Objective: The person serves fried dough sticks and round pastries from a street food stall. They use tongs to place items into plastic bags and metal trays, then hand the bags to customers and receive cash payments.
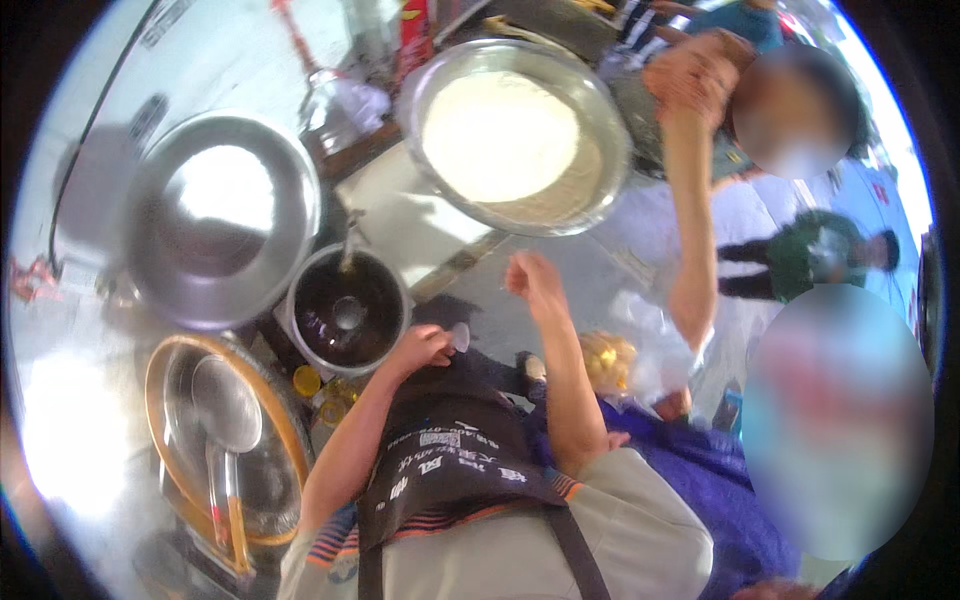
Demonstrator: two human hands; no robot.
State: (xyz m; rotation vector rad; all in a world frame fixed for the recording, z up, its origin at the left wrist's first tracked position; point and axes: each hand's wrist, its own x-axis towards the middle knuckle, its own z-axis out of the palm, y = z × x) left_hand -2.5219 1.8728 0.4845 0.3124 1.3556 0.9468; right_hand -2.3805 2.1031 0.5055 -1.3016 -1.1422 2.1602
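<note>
My left hand (424,350) is closed around a small whitish object (460,337), too blurred to name, close to the rim of a metal pot of dark liquid (330,330). A ladle-like handle (350,240) sticks out of that pot. To the right, my right hand (534,283) is raised with curled fingers. Motion blur hides whether it holds anything. Beyond both hands stands a wide metal bowl (611,154) with pale dough or batter (499,139) in it.
A large metal basin (217,289) is at left. Below it, a strainer-like ladle (227,405) rests in a round orange-rimmed vessel (169,352). Another person's bare arm (690,202) reaches up at right, near a plastic bag of yellowish food (607,360). More people stand at right.
</note>
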